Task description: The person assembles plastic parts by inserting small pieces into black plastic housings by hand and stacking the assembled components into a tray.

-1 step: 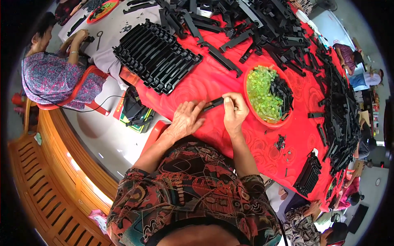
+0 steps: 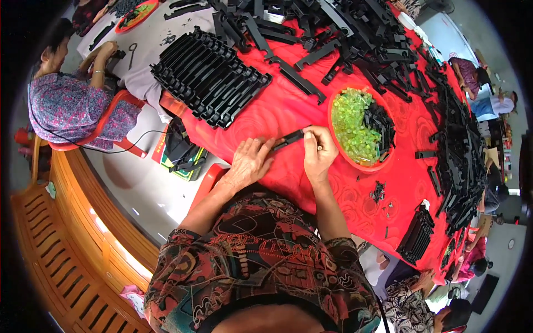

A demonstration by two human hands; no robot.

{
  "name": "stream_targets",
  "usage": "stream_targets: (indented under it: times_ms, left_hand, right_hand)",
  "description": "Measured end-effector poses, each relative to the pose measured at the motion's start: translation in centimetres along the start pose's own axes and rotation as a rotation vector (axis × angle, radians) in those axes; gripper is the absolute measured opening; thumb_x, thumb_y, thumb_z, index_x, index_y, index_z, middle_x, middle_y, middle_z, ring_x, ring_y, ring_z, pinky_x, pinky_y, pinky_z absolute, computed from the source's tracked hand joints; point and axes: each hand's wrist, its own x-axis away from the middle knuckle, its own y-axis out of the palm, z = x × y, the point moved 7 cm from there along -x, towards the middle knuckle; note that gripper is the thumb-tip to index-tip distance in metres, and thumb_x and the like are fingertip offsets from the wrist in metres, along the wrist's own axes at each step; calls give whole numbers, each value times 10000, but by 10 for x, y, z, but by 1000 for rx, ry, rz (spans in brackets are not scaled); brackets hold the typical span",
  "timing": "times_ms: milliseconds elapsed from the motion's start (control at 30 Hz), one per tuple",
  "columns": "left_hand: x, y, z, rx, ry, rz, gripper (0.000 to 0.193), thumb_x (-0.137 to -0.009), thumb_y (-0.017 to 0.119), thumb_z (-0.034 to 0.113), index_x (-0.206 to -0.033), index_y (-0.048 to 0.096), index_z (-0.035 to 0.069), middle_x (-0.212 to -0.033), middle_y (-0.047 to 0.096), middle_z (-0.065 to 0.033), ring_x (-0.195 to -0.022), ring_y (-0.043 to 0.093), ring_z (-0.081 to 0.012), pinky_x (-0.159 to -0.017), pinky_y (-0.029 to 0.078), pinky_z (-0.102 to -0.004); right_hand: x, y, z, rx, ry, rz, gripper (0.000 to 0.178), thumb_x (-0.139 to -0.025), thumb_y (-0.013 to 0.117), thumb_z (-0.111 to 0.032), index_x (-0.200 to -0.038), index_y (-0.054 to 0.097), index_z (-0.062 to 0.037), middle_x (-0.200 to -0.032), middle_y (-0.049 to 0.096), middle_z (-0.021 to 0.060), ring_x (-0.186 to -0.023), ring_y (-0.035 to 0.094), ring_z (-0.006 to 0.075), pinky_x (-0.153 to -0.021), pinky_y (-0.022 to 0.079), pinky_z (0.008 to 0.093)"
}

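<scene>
- A short black strip [image 2: 288,139] lies slanted between the two hands, just above the red bench [image 2: 266,119], left of the red bowl [image 2: 340,151]
- The right hand [image 2: 318,151] pinches the strip's upper end; its fingers [image 2: 312,133] are curled tight around that end; this hand sits just left of the bowl's rim
- The left hand [image 2: 249,161] rests knuckles-up on the bench, further left of the bowl; its fingers [image 2: 268,145] are closed narrowly on the strip's lower end
- The bowl holds green pieces [image 2: 353,125] on its left side and small black parts [image 2: 380,123] on its right side
- A rack of black strips [image 2: 211,75], laid side by side in rows, lies up and to the left of the bowl, near the bench's edge
- A loose heap of black strips [image 2: 355,33] covers the bench above the bowl; more strips [image 2: 458,150] are piled in a long band to the right of the bowl
- Tiny black bits [image 2: 378,191] lie scattered just below the bowl; a smaller black stack [image 2: 417,236] sits further down and right, at the bench's edge
- A person in a flowered top [image 2: 72,108] sits on a red chair [image 2: 114,125] far left of the bowl, beyond the bench
- A wooden seat [image 2: 61,244] runs along the floor well down and left of the bowl
</scene>
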Motion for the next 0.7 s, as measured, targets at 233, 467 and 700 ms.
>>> stream_targets:
  times_ms: [233,467,700]
  left_hand:
    - [-4,10,-3,-43,26,-9,474,-761,676,130,-1209,543,46,-1039,586,-142,-933,579,-346,-829,468,-440]
    - [-6,15,1,-94,90,123,416,-741,695,137,-1135,600,46,-958,608,-121,-824,594,-303,-761,497,-395]
    - [-4,15,0,-110,133,160,419,-746,694,161,-1135,598,39,-955,601,-121,-783,585,-281,-710,495,-390]
  right_hand:
    - [7,-80,1,316,70,222,51,-861,594,-39,-882,616,2,-722,563,11,-630,472,70,-562,399,232]
    - [6,-160,21,524,120,365,67,-847,589,-30,-879,614,24,-769,584,44,-692,502,107,-640,433,256]
    - [10,-200,36,549,206,533,108,-835,596,-32,-918,625,32,-802,604,63,-733,548,138,-670,455,271]
